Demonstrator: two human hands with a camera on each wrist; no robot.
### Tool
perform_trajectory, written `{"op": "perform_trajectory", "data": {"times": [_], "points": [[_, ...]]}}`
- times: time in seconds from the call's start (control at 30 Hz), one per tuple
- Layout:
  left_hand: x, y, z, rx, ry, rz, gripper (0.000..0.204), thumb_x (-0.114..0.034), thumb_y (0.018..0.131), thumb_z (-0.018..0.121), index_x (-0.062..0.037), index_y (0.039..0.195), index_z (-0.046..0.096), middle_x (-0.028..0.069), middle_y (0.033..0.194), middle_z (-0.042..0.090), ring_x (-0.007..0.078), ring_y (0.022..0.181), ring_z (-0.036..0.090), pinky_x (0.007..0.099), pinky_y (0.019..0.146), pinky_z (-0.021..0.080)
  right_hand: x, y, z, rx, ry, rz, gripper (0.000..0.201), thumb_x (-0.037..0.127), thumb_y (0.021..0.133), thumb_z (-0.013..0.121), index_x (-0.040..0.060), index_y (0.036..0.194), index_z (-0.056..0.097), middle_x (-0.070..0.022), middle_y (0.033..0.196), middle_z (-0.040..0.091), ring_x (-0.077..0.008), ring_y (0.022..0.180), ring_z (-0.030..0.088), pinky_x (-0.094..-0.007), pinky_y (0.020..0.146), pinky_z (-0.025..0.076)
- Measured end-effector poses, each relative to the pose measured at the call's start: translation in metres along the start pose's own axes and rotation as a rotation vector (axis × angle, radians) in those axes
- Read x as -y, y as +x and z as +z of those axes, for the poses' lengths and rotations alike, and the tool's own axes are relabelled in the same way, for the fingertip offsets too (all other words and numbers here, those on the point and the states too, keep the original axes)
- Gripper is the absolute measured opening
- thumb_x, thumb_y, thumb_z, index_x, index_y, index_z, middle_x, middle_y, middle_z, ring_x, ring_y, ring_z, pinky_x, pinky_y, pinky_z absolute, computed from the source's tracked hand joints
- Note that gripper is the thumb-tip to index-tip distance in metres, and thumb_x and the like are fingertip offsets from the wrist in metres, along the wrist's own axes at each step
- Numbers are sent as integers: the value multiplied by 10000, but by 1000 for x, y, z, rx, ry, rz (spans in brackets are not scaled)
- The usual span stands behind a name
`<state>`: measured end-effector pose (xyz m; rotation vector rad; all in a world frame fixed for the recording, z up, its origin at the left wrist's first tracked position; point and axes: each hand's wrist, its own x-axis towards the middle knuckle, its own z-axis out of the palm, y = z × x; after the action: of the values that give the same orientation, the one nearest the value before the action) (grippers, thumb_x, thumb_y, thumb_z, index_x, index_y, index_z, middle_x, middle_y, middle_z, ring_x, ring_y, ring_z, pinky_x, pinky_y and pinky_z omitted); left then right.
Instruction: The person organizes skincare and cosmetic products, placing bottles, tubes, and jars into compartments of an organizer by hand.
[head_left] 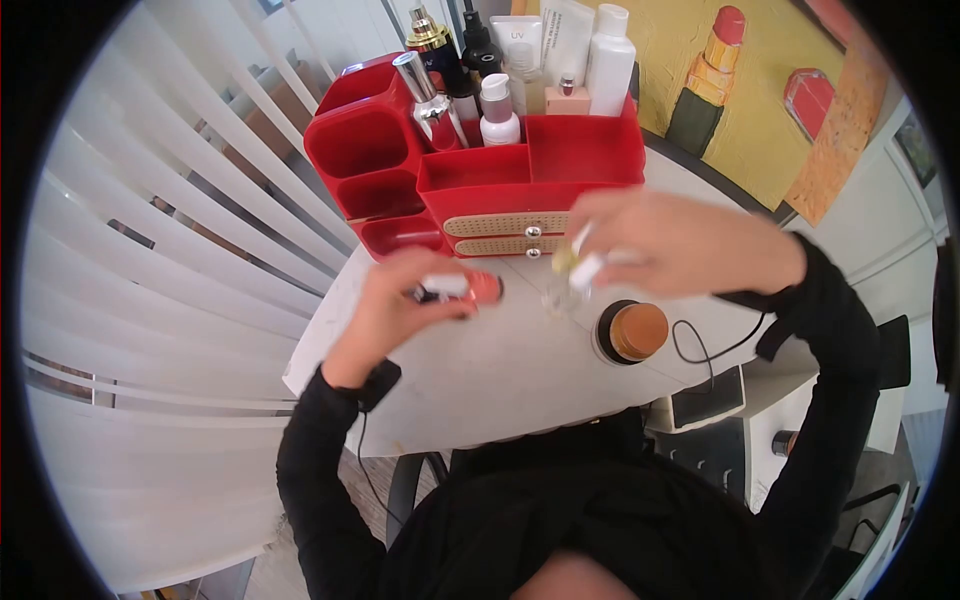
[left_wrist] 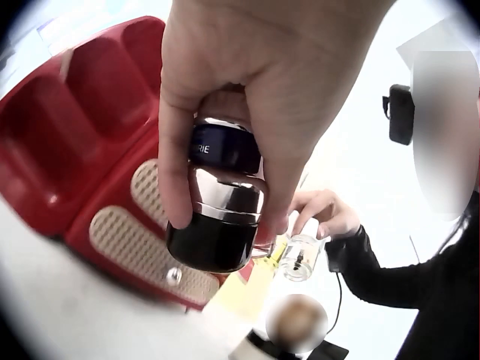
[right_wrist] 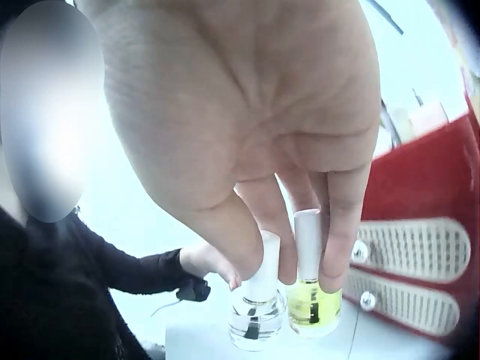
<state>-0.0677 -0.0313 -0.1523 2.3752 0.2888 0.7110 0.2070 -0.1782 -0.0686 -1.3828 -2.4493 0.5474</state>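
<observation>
Both hands are over the white table, in front of a red cosmetics organizer (head_left: 540,210). My left hand (head_left: 390,305) grips small cosmetic containers between thumb and fingers. In the left wrist view these are a dark blue one with lettering (left_wrist: 225,148) and a silver one with a black end (left_wrist: 214,241). From the head view, a coral-red part (head_left: 484,288) juts out past the fingers. My right hand (head_left: 665,240) holds two small nail polish bottles by their white caps. One bottle is clear (right_wrist: 253,324); beside it, the other holds yellow liquid (right_wrist: 313,309).
A round jar with an orange-brown lid (head_left: 640,332) stands on the table below the right hand, with a black cable (head_left: 700,345) to its right. Bottles and tubes (head_left: 565,45) fill the organizer's back. Behind stands a lipstick painting (head_left: 770,110); white blinds (head_left: 170,250) line the left.
</observation>
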Motion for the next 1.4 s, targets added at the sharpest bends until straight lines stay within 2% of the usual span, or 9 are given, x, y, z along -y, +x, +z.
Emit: {"op": "perform_trajectory", "data": {"times": [0.23, 0.27, 0.4, 0.7, 0.8, 1.03, 1.1, 1.33, 1.4], "points": [[-26, 94, -45, -164, 323, 221, 322, -162, 725, 828, -64, 993, 681, 89, 918, 700, 250, 813, 661, 314, 728, 520, -11, 8, -73, -320, -327, -59, 154, 42, 846, 640, -23, 983, 663, -128, 1070, 627, -292, 950, 625, -361, 818, 493], [-23, 105, -44, -167, 325, 229, 322, -162, 725, 828, -64, 993, 681, 89, 918, 700, 250, 813, 661, 314, 728, 520, -24, 13, -69, -318, -348, 74, 152, 47, 845, 640, -31, 973, 663, -135, 1074, 627, -296, 956, 622, -360, 817, 494], [-9, 130, -36, 32, 446, 295, 290, -211, 767, 786, -100, 1007, 666, 97, 954, 708, 275, 881, 671, 362, 761, 517, -57, 25, -51, -274, -363, 235, 162, 59, 847, 637, -65, 949, 654, -157, 1080, 627, -312, 977, 612, -360, 826, 491], [-9, 145, -35, 377, 445, 157, 311, -172, 721, 811, -61, 966, 655, 104, 910, 677, 297, 833, 629, 351, 745, 490, -82, 52, -33, -176, -261, 164, 271, 187, 850, 635, -45, 988, 656, -214, 976, 628, -369, 957, 615, -409, 842, 493], [-6, 149, -33, 435, 483, 140, 328, -198, 730, 813, -37, 965, 649, 116, 905, 677, 304, 814, 621, 353, 735, 483, -67, 55, -33, -160, -265, 179, 215, 146, 892, 593, -43, 991, 621, -144, 993, 574, -307, 935, 596, -371, 813, 484], [0, 134, -25, 342, 344, 79, 313, -245, 823, 747, -8, 978, 614, 158, 908, 655, 333, 787, 618, 372, 738, 491, -71, 57, -25, -171, -290, 126, 251, 191, 919, 581, 3, 1083, 613, -106, 1060, 565, -272, 979, 586, -368, 832, 482], [-2, 128, -19, 286, 549, 100, 257, -178, 845, 672, -24, 1026, 574, 172, 911, 642, 342, 811, 632, 396, 742, 504, -85, 58, -19, -182, -227, 101, 320, 263, 949, 575, 27, 1164, 597, -94, 1125, 542, -245, 1050, 568, -364, 856, 476], [-8, 123, -20, 296, 587, 83, 303, -85, 778, 581, -64, 1077, 539, 154, 924, 628, 340, 819, 638, 424, 707, 518, -95, 49, -17, -323, -42, 95, 446, 362, 1011, 481, 82, 1358, 488, -82, 1258, 503, -216, 1142, 522, -317, 963, 405], [-3, 121, -19, 202, 575, 235, 296, -80, 790, 580, -76, 1084, 544, 129, 965, 624, 330, 821, 641, 409, 702, 526, -84, 43, -17, -347, -80, 163, 441, 347, 1026, 442, 83, 1378, 476, -92, 1290, 496, -226, 1140, 514, -313, 1000, 368]]}}
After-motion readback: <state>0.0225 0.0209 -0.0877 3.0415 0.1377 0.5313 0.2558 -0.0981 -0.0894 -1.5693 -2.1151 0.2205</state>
